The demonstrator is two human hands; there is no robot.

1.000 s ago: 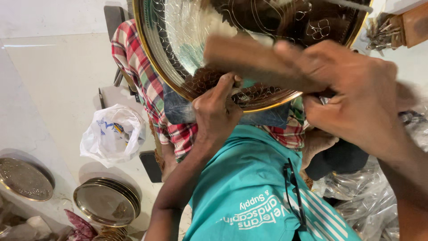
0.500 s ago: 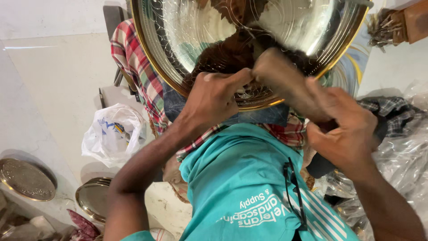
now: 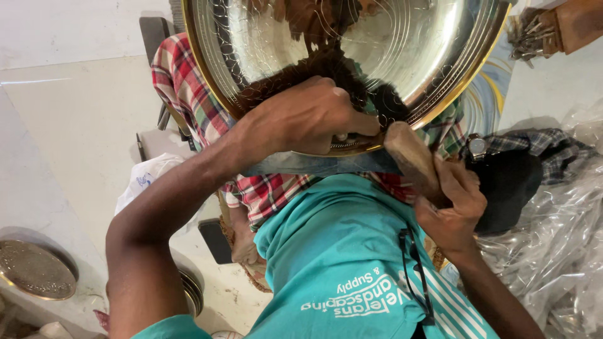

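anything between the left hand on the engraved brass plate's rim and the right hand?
Head view: only the wooden mallet, gripped by the right hand, spans the gap from the left hand on the round engraved brass plate.

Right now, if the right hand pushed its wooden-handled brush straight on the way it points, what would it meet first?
The right hand aims the wooden-handled brush up at the shiny round engraved metal tray; its dark bristles seem already at the tray's lower rim, beside the left hand, though depth is unclear.
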